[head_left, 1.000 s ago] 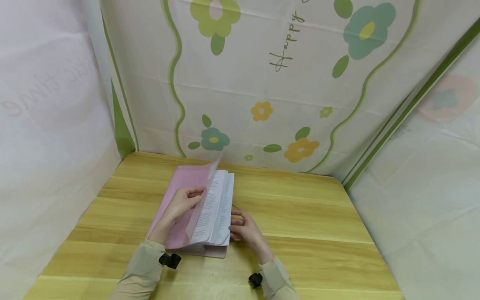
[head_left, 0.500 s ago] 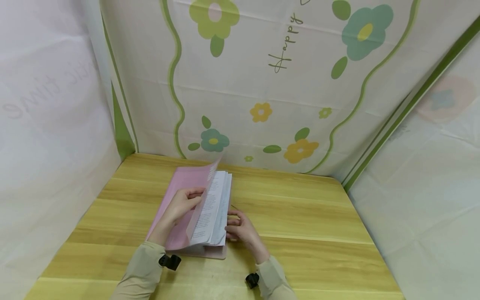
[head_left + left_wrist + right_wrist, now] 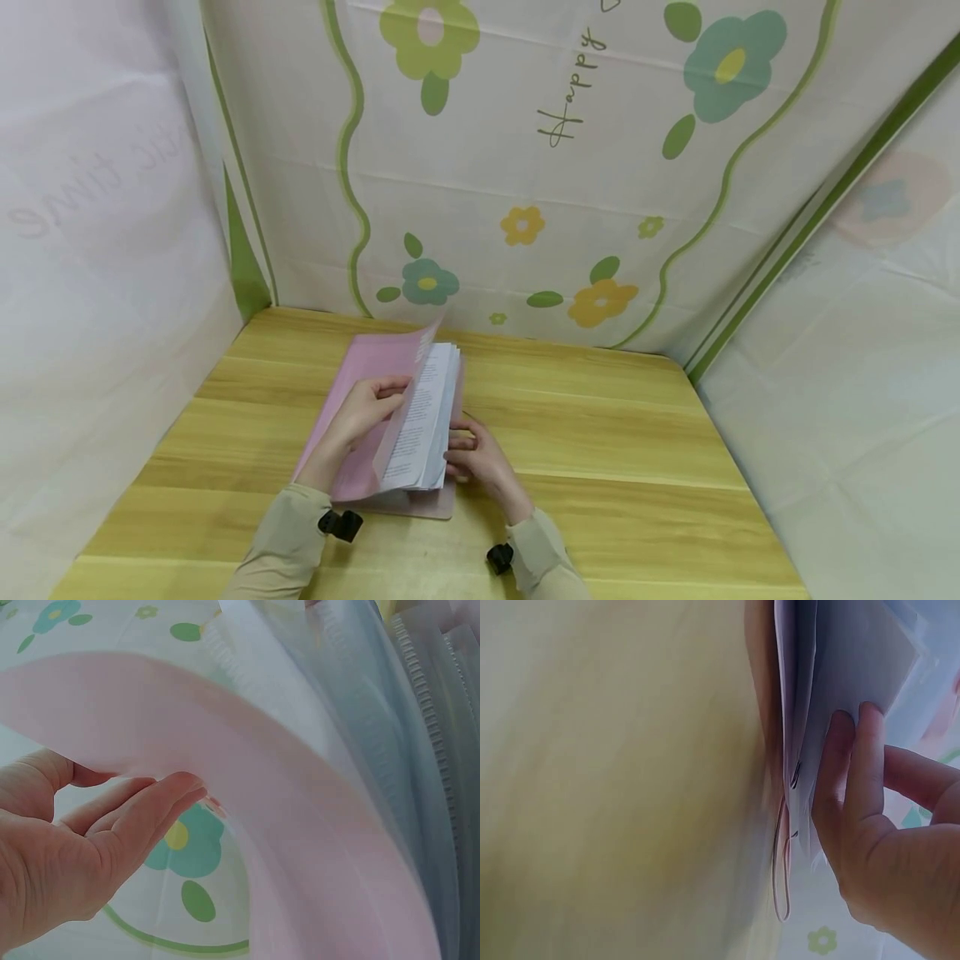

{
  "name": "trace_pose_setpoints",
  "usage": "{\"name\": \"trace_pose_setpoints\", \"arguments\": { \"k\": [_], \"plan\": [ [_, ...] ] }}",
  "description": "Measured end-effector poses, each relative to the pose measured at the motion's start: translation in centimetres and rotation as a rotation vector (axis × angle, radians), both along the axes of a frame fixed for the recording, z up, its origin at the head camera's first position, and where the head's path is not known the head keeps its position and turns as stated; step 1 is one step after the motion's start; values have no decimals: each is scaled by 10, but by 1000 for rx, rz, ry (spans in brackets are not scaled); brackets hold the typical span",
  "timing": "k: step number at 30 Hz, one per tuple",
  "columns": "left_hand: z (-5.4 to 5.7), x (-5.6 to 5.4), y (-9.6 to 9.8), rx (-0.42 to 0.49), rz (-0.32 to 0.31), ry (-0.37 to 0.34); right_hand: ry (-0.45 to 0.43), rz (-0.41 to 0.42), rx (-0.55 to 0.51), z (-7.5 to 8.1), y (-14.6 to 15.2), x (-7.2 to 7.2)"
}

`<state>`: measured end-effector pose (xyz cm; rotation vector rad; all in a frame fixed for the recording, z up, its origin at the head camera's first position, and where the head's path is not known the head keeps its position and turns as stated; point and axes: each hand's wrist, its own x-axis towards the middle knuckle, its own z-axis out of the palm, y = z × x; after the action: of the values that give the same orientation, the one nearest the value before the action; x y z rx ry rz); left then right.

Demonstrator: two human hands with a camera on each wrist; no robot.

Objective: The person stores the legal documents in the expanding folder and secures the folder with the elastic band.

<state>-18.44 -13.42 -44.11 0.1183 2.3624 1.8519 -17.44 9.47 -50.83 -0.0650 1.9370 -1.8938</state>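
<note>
A pink folder (image 3: 375,354) lies on the wooden table, its front cover lifted at the right edge. My left hand (image 3: 366,412) pinches that cover edge between thumb and fingers; in the left wrist view the cover (image 3: 247,742) bows in a curve over the left hand (image 3: 97,832). Under the cover stand clear sleeves (image 3: 352,690) with printed sheets (image 3: 427,400) inside. At their right edge, my right hand (image 3: 480,458) holds several sleeves, fingers beneath and thumb on top. In the right wrist view, the right hand's fingers (image 3: 866,765) lie flat along a sleeve's underside.
An elastic loop (image 3: 781,885) hangs from the back cover's edge. The wooden table (image 3: 600,467) extends to the right of the folder. Flower-printed white cloth (image 3: 465,167) walls the table at the back and both sides. Each wrist wears a black camera (image 3: 341,525).
My right hand has shifted slightly left, and the sleeve edges have moved left with it, showing more of the back cover. The left hand keeps its place on the front cover.
</note>
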Motion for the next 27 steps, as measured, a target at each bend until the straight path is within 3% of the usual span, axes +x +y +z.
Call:
{"name": "trace_pose_setpoints", "arguments": {
  "k": [13, 20, 27],
  "plan": [
    [-1, -1, 0, -1, -1, -2, -9, 8, -12, 1, -6, -1],
    [-6, -1, 5, -38, 1, 47, 18, 3, 23, 5, -1, 2],
    [-6, -1, 11, -32, 21, 11, 51, -23, 91, 6, 15, 3]
  ]
}}
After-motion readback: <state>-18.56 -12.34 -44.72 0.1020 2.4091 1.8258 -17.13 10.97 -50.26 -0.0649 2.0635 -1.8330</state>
